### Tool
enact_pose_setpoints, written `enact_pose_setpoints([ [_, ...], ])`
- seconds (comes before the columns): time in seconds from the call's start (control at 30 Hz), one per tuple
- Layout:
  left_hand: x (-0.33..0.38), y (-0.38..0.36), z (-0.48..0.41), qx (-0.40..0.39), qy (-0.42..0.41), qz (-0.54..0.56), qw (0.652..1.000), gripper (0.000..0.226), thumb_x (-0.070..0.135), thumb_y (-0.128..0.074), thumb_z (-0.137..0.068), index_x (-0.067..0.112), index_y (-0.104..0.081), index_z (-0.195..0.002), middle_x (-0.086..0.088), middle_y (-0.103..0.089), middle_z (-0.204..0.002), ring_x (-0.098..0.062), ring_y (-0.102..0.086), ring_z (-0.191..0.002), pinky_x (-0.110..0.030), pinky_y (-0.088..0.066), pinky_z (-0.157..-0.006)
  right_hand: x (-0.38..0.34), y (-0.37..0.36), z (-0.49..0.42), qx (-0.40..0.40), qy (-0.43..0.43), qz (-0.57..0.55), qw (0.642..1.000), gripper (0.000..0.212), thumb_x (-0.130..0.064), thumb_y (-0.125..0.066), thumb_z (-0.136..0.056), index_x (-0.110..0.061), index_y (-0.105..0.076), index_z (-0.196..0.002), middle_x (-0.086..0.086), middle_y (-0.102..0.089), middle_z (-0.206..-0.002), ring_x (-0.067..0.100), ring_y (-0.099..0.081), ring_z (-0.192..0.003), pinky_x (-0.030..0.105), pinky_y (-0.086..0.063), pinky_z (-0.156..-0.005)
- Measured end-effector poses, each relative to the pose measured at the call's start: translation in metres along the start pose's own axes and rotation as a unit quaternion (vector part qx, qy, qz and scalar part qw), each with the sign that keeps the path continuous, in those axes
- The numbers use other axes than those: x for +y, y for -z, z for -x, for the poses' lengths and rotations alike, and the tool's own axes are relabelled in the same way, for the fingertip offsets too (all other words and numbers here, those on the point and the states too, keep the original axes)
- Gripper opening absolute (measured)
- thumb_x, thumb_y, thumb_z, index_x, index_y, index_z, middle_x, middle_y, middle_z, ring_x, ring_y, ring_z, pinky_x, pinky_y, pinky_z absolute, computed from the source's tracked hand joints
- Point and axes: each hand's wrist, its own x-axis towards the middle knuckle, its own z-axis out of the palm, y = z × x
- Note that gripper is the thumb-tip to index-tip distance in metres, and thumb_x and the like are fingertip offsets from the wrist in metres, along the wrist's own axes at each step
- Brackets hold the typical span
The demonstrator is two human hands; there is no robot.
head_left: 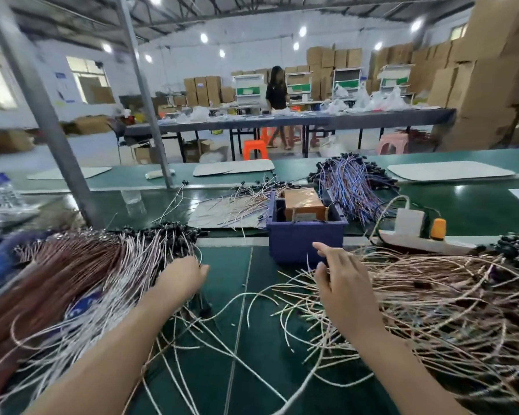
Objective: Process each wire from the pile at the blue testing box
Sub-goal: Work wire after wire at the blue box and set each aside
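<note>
Blue box (306, 235) sits at centre frame on green bench (222, 295), brown block (304, 202) inside it. Left pile (87, 265) of brown and white wires fills the left of the frame; right pile (432, 295) of pinkish wires sprawls lower right. Left hand (186, 277) lies at the left pile's edge, fingers curled down among the wires; cannot tell whether it pinches one. Right hand (342, 280) hovers just before the box, fingers relaxed, index straight, thumb apart. Power strip (417, 238) lies right of the box.
</note>
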Motion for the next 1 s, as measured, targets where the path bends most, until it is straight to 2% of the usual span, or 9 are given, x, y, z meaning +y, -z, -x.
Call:
enact_pose_setpoints([
  [0.1, -0.006, -0.012, 0.002, 0.002, 0.039, -0.013, 0.999, 0.046, 0.047, -0.049, -0.102, 0.007, -0.059, -0.083, 0.001, -0.058, -0.066, -0.011, -0.054, -0.052, -0.022, -0.040, -0.044, -0.008, -0.008, -0.003, 0.005, 0.011, 0.001, 1.000, 0.040, -0.016, -0.055, -0.098, -0.015, -0.056, -0.138, 0.002, -0.067, -0.118, 0.020, -0.058, -0.113, 0.031, -0.041, -0.103],
  [0.2, 0.001, -0.014, 0.005, 0.009, 0.062, -0.051, 0.997, 0.036, 0.040, -0.052, -0.101, 0.007, -0.061, -0.111, -0.006, -0.067, -0.098, -0.024, -0.064, -0.085, -0.030, -0.048, -0.070, -0.011, -0.010, -0.005, 0.010, 0.004, -0.004, 1.000, 0.040, -0.015, -0.057, -0.098, -0.016, -0.056, -0.137, 0.000, -0.066, -0.119, 0.017, -0.056, -0.114, 0.027, -0.038, -0.102],
  [0.37, 0.001, -0.011, 0.004, 0.057, 0.096, 0.038, 0.993, 0.025, 0.021, -0.044, -0.100, 0.008, -0.062, -0.089, -0.011, -0.069, -0.093, -0.029, -0.063, -0.079, -0.030, -0.043, -0.067, -0.011, -0.008, -0.008, 0.025, -0.007, -0.035, 0.999, 0.039, -0.014, -0.055, -0.099, -0.017, -0.055, -0.138, -0.003, -0.063, -0.119, 0.013, -0.051, -0.113, 0.035, -0.045, -0.104],
  [0.47, -0.008, -0.003, -0.001, 0.104, 0.100, 0.157, 0.977, 0.038, 0.025, -0.042, -0.101, 0.009, -0.053, -0.069, -0.008, -0.060, -0.066, -0.023, -0.053, -0.057, -0.028, -0.034, -0.054, -0.009, -0.007, -0.009, 0.034, -0.021, -0.054, 0.998, 0.038, -0.016, -0.053, -0.100, -0.019, -0.054, -0.138, -0.006, -0.062, -0.119, 0.006, -0.046, -0.112, 0.031, -0.042, -0.103],
  [0.6, -0.018, 0.005, 0.002, 0.124, 0.094, 0.252, 0.955, 0.042, 0.025, -0.045, -0.102, 0.008, -0.052, -0.064, -0.003, -0.051, -0.055, -0.021, -0.041, -0.049, -0.028, -0.029, -0.050, -0.010, -0.006, -0.011, 0.032, -0.041, -0.075, 0.996, 0.039, -0.019, -0.050, -0.100, -0.022, -0.053, -0.139, -0.009, -0.059, -0.119, -0.006, -0.036, -0.108, 0.020, -0.034, -0.101],
  [0.67, -0.013, 0.012, 0.009, 0.177, 0.065, 0.240, 0.952, 0.041, 0.027, -0.043, -0.104, 0.008, -0.055, -0.068, -0.005, -0.058, -0.058, -0.022, -0.048, -0.050, -0.030, -0.037, -0.049, -0.012, -0.006, -0.013, 0.026, -0.057, -0.095, 0.993, 0.039, -0.025, -0.046, -0.101, -0.028, -0.050, -0.140, -0.015, -0.056, -0.120, -0.009, -0.036, -0.109, 0.011, -0.029, -0.100],
  [0.77, 0.016, 0.029, 0.028, 0.278, -0.067, 0.279, 0.917, 0.035, 0.028, -0.044, -0.106, 0.018, -0.060, -0.076, -0.001, -0.061, -0.058, -0.017, -0.054, -0.047, -0.036, -0.048, -0.046, -0.019, -0.005, -0.018, 0.008, -0.089, -0.169, 0.981, 0.034, -0.032, -0.043, -0.101, -0.043, -0.046, -0.133, -0.030, -0.055, -0.115, -0.013, -0.043, -0.114, 0.004, -0.031, -0.094],
  [0.87, 0.054, 0.037, 0.049, 0.288, -0.176, 0.353, 0.873, 0.023, 0.027, -0.048, -0.105, 0.024, -0.066, -0.090, 0.012, -0.055, -0.056, -0.006, -0.052, -0.043, -0.017, -0.035, -0.039, -0.033, -0.006, -0.034, -0.063, -0.168, -0.341, 0.923, 0.023, -0.036, -0.044, -0.105, -0.045, -0.055, -0.123, -0.026, -0.068, -0.106, -0.007, -0.060, -0.102, 0.014, -0.044, -0.087],
  [1.0, 0.084, 0.012, 0.067, 0.222, -0.256, 0.347, 0.875, 0.020, 0.034, -0.048, -0.104, 0.029, -0.066, -0.096, 0.015, -0.065, -0.072, 0.000, -0.060, -0.058, -0.016, -0.044, -0.052, -0.048, -0.023, -0.062, -0.224, -0.361, -0.536, 0.730, 0.045, -0.055, -0.039, -0.103, -0.021, -0.067, -0.112, 0.001, -0.076, -0.107, 0.019, -0.071, -0.102, 0.038, -0.053, -0.096],
])
